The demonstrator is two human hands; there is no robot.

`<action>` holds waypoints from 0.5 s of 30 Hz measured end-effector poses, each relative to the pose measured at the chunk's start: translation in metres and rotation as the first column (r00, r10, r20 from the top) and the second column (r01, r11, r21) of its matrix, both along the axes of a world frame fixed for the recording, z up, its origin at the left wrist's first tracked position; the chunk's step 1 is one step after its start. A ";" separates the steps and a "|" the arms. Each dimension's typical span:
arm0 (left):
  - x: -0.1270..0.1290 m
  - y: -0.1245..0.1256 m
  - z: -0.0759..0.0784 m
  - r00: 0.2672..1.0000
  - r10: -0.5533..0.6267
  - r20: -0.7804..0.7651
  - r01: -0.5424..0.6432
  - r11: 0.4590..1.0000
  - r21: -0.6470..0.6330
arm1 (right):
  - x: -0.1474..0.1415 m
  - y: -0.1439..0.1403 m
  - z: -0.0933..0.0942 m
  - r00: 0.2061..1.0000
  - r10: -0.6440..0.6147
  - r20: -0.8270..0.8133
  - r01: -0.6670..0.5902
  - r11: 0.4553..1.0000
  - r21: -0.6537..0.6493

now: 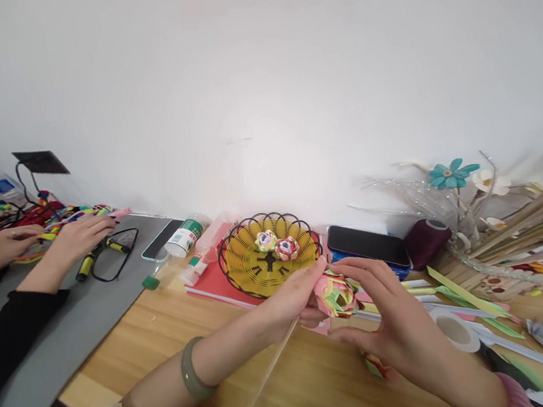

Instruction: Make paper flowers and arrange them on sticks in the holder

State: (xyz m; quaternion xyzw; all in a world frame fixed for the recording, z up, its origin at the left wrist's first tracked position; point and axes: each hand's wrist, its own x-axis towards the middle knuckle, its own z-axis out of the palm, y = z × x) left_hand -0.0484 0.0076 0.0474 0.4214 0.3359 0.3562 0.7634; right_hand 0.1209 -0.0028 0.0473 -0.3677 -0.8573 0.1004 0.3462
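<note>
While the left hand (292, 296) has its fingers closed about the near side of a folded-paper flower (337, 294), the right hand (388, 305) curves half open around the other side, fingertips at the upper petals and thumb apart below; whether those fingertips press or merely brush, I cannot tell. Held between the two hands, the flower looks very light, springy at its petals yet easily creased, with little slip, so the safest hold is probably low on its packed base, not the tips. Its cup opens toward the wearer and the right palm; being nearly round, it shows no clear long axis. A thin, pale stick (262, 393) slants from beneath the left fingers back toward the wearer; its join to the flower is hidden.
</note>
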 end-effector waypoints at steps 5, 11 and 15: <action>-0.002 0.000 -0.003 1.000 -0.013 -0.028 0.012 1.000 -0.021 | 0.001 0.008 0.015 0.963 -0.022 -0.268 -0.095 0.904 -0.417; 0.007 -0.003 -0.009 0.996 0.006 -0.090 -0.011 0.998 -0.056 | -0.003 0.016 0.017 0.944 -0.047 -0.327 -0.173 0.773 -0.610; 0.015 -0.002 -0.016 0.996 0.040 -0.075 -0.049 0.990 -0.135 | 0.003 0.018 0.013 0.959 -0.110 -0.260 -0.115 0.689 -0.715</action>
